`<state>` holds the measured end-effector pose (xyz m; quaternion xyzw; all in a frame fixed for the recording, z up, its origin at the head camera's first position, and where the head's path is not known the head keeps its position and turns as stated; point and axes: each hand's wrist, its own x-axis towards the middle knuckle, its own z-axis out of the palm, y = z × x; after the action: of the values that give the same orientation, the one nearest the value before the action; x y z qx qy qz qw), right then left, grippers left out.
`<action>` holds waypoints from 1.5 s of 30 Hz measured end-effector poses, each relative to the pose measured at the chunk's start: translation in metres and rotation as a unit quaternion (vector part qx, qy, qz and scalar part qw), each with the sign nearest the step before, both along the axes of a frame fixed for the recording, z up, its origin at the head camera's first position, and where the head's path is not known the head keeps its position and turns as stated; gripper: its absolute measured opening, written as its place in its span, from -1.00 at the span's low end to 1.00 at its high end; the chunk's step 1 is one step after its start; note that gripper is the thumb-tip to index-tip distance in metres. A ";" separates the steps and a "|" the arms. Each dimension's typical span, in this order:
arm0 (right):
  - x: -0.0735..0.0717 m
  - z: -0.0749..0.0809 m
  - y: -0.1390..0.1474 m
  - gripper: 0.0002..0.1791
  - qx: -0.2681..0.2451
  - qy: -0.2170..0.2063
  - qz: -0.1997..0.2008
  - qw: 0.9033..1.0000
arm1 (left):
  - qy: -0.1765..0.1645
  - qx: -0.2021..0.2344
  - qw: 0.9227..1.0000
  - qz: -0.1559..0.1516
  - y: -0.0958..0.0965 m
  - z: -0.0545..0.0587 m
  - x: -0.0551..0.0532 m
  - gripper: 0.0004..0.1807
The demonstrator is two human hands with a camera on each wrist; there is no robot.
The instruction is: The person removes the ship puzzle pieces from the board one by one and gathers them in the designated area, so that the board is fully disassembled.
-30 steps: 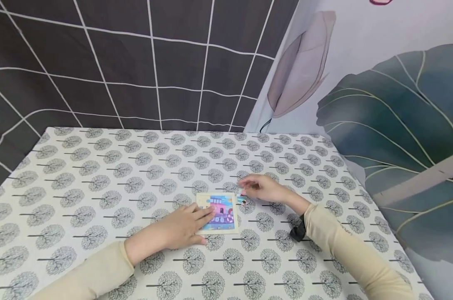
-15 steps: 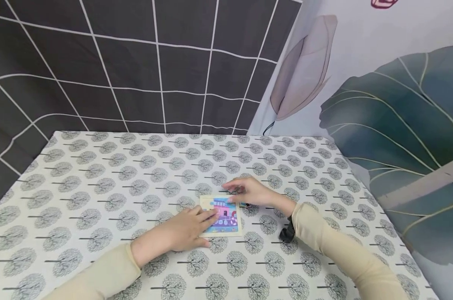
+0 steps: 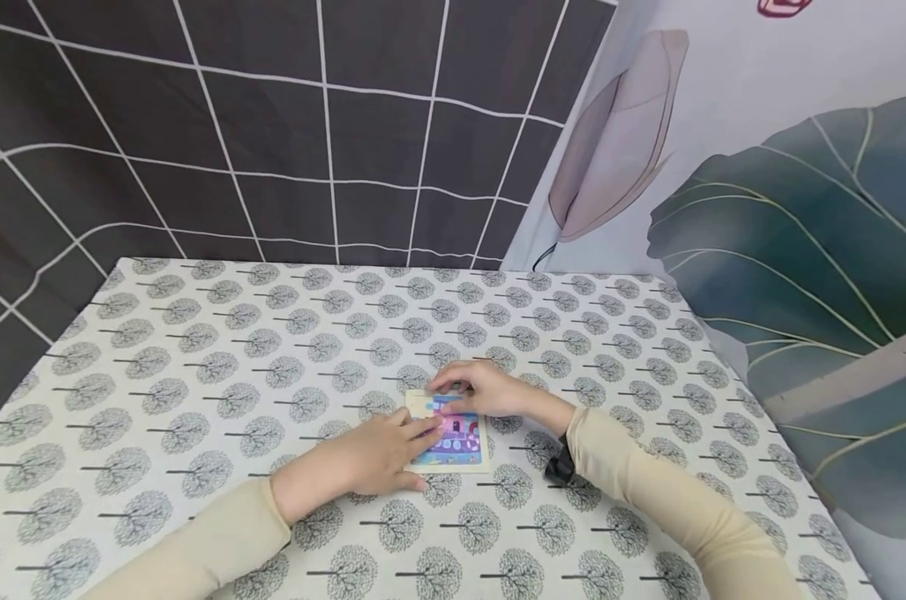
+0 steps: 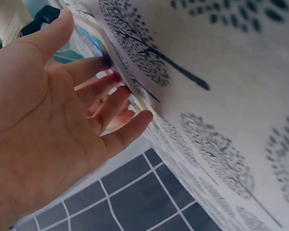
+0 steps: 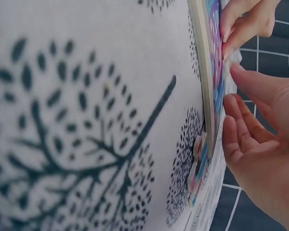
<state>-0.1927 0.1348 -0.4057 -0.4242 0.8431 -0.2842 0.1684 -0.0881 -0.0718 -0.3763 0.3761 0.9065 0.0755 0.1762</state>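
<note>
A small square jigsaw puzzle (image 3: 463, 450) with a pale frame and a pink, blue and purple picture lies on the table. My left hand (image 3: 383, 452) rests at its left side, fairly straight fingers on the picture and thumb by the near edge. My right hand (image 3: 490, 390) reaches over its far part, with thumb on the picture and bent fingers at the far edge. In the right wrist view, its thumb and fingertips stand apart; whether a piece is between them is unclear. A loose colourful puzzle piece (image 5: 197, 166) lies beside the frame, hidden in the head view by my right hand.
The table wears a white cloth (image 3: 220, 392) printed with grey trees. A dark curtain (image 3: 265, 125) with white grid lines hangs behind it, and a leaf-patterned curtain (image 3: 813, 225) is at the right. A black band (image 3: 560, 467) sits at my right wrist.
My right hand has moved left from beside the puzzle to over its far part, covering the loose piece in the head view. My left hand has stayed on the puzzle. The head view has shifted slightly.
</note>
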 end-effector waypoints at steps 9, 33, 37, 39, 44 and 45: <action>-0.002 0.004 -0.004 -0.70 0.045 0.031 0.034 0.998 | 0.016 -0.015 1.000 0.005 0.006 -0.002 0.002 -0.20; -0.011 0.021 -0.027 -0.77 0.132 -0.037 0.032 0.990 | 0.060 -0.036 0.997 -0.022 0.010 -0.001 0.003 -0.30; -0.011 0.020 -0.025 -0.77 0.121 -0.049 0.019 0.991 | 0.077 -0.037 0.996 -0.029 0.016 -0.004 -0.002 -0.37; -0.010 0.019 -0.024 -0.76 0.119 -0.055 0.007 0.991 | 0.083 -0.042 0.995 -0.031 0.020 -0.005 -0.006 -0.39; -0.009 0.017 -0.021 -0.74 0.114 -0.067 -0.018 0.991 | 0.087 -0.052 0.994 -0.034 0.027 -0.004 -0.011 -0.42; -0.009 0.016 -0.020 -0.73 0.111 -0.067 -0.020 0.991 | 0.088 -0.053 0.994 -0.033 0.027 -0.004 -0.011 -0.43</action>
<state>-0.2013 0.1149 -0.3896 -0.3660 0.8647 -0.2196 0.2648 -0.0991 -0.0443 -0.3800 0.4013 0.9083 -0.0124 0.1176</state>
